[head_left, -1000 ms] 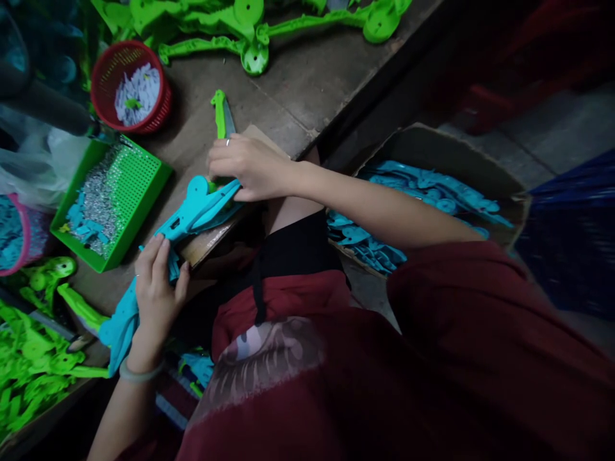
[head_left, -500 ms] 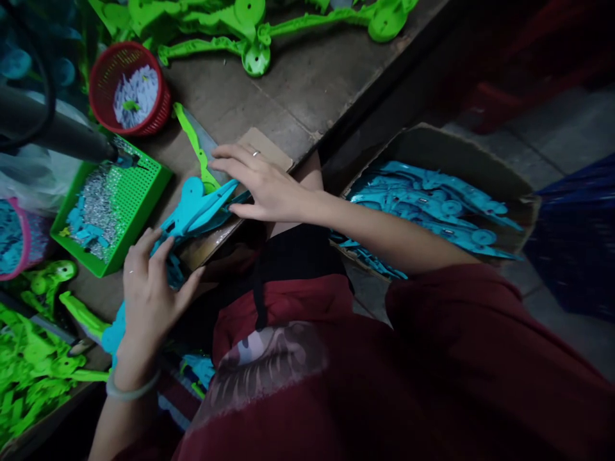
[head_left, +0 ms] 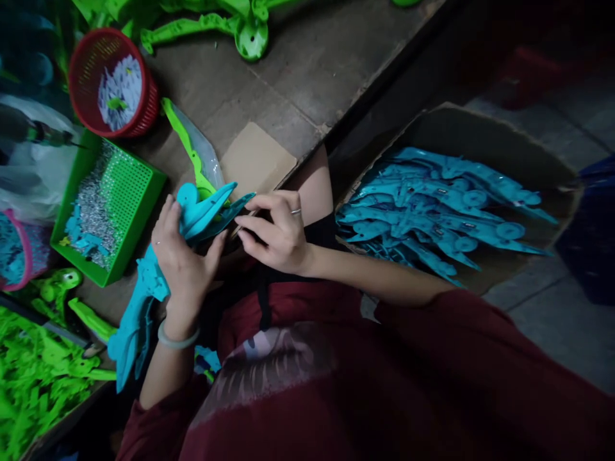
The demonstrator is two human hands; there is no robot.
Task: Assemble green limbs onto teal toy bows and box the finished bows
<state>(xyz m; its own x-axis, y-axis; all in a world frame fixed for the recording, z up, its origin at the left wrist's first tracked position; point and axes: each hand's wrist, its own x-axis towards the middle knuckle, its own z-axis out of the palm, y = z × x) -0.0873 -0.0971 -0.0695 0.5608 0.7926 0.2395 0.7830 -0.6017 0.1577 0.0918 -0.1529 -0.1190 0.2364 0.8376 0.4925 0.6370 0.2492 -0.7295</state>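
Note:
My left hand point(head_left: 185, 259) is wrapped round a long turquoise plastic part point(head_left: 144, 294) that runs from the table edge down toward the lower left. The upper ends of the turquoise part point(head_left: 211, 208) fan out beside my fingers. My right hand point(head_left: 276, 230), a ring on one finger, pinches at those tips with thumb and forefinger; whether it holds anything small I cannot make out. A green-handled piece with a clear blade point(head_left: 195, 150) lies on the table just above them, next to a square of cardboard point(head_left: 257, 160).
A green tray point(head_left: 137, 186) of small metal bits and a red basket point(head_left: 86, 64) stand at the left. Green plastic parts point(head_left: 29, 378) pile at the lower left and along the top point(head_left: 250, 35). A cardboard box point(head_left: 480, 134) of turquoise parts sits at the right.
My left hand slid up the turquoise part to grip near its upper end. My right hand left the tabletop and came back to pinch at the tips. The view shifted.

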